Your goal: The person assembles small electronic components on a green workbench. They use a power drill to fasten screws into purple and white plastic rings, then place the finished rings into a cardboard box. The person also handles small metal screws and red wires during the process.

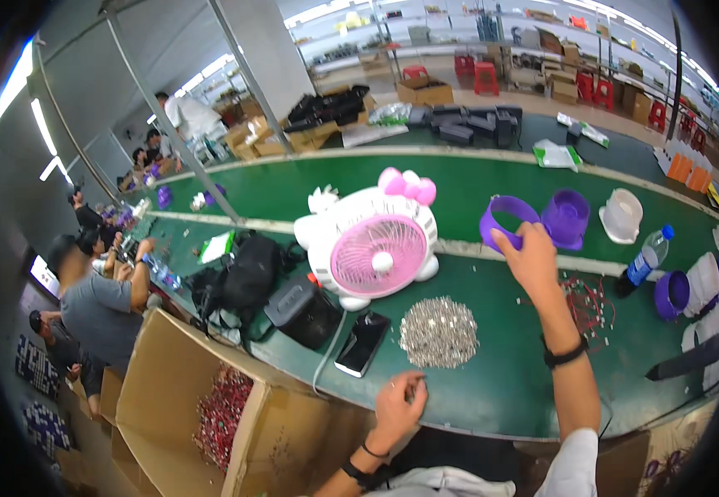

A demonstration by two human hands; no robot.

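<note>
My right hand reaches over the green bench and grips the rim of a purple round plastic housing, thumb and fingers closed on it. Close beside it stand another purple plastic housing and a white one. Near the bench's front edge, my left hand has its fingers curled in a pinch; whatever may be between them is too small to make out. Just beyond that hand lies a heap of small metallic parts. Behind the heap stands a white and pink fan with a pink bow.
Left of the heap are a phone, a dark grey box and a black bag. A carton of red wired parts stands at lower left. Red wires and a bottle lie rightward. Co-workers work at left.
</note>
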